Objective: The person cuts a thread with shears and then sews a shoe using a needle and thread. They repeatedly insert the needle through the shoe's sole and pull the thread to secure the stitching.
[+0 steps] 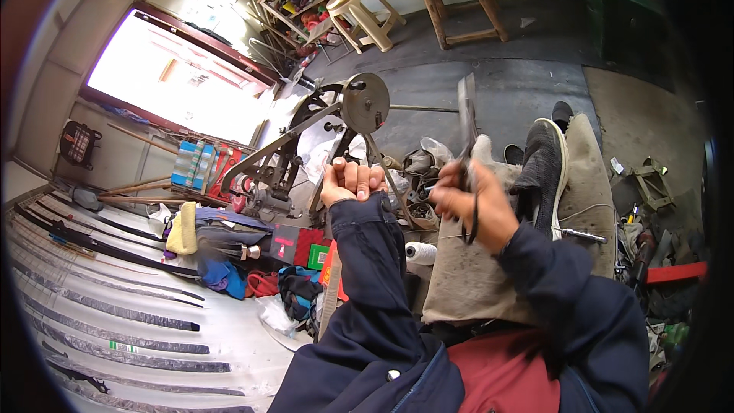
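Glare thru L opening [183, 76], R grip [488, 206] blurry, warped dk edges

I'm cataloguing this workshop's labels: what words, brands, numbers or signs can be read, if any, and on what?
No wording I can quote.
Green card: pale square mark, details too small.
Dark box: pink mark, too small.
Green-and-white label on a wrapped strip: too small.
Scissors: blurred, nothing legible.
Black slip-on shoe: no lettering visible.
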The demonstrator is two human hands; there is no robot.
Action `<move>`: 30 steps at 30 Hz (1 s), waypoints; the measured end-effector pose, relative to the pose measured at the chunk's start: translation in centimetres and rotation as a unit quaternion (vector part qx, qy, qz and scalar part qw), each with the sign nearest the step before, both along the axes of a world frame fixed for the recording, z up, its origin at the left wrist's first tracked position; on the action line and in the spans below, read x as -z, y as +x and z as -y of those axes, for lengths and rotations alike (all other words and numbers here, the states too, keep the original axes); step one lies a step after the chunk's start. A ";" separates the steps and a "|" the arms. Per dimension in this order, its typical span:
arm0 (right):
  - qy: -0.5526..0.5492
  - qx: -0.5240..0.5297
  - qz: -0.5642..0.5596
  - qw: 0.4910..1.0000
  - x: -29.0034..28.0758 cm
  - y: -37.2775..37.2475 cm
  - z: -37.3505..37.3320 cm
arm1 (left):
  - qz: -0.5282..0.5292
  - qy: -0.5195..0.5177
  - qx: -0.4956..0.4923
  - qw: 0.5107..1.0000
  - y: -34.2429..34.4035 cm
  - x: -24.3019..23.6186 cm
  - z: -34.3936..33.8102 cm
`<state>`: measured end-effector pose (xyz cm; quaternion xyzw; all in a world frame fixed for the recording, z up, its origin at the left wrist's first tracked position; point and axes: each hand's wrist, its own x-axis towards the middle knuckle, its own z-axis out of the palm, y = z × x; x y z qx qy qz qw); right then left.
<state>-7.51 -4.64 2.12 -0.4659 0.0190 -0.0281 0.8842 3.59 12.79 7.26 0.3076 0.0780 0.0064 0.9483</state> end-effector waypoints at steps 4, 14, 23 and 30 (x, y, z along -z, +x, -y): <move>0.000 -0.107 -0.028 0.994 0.8 -3.1 -3.8 | 0.005 -0.010 0.014 1.000 0.3 0.2 0.2; -0.128 -0.087 0.036 0.987 0.1 -3.5 -5.1 | 0.010 0.021 0.026 0.999 0.3 0.8 0.4; -0.013 0.019 -0.012 1.000 0.2 -2.4 -2.1 | 0.016 0.007 0.025 1.000 0.1 0.9 0.7; 0.082 0.238 0.033 0.967 -0.8 -0.2 3.2 | -0.019 -0.004 0.031 0.999 0.2 0.4 0.5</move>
